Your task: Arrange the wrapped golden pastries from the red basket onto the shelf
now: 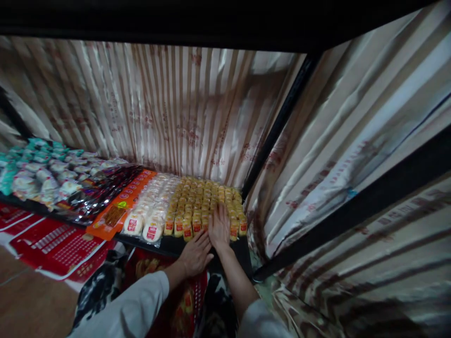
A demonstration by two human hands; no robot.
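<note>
Your right hand (219, 224) is lying flat and open, fingers stretched out, palm pressing down on the block of small yellow packets (204, 204). It is not gripping anything; it is only resting on the front rows, a little right of the block's middle. Your left hand (195, 256) is sitting just behind and to the left of it, at the front edge of the black shelf (176, 245). Its fingers are loosely curled and touching the shelf edge just beside the nearest packets, and I cannot tell if it is holding one.

The yellow packets are lying straight ahead of both hands. The rows are running away from you toward the back of the shelf, so the long direction of the block is going from front to back. The right hand is the nearer one, because it is already on the packets, while the left is staying at the edge.

To the left of the yellow block, white round packets with red labels (148, 217) are touching it in their own rows. Further left, an orange card (121, 206) is lying, then dark shiny packets (102, 192) and teal and white packets (42, 169). Striped curtain fabric (169, 108) is hanging behind the shelf and on the right side.
</note>
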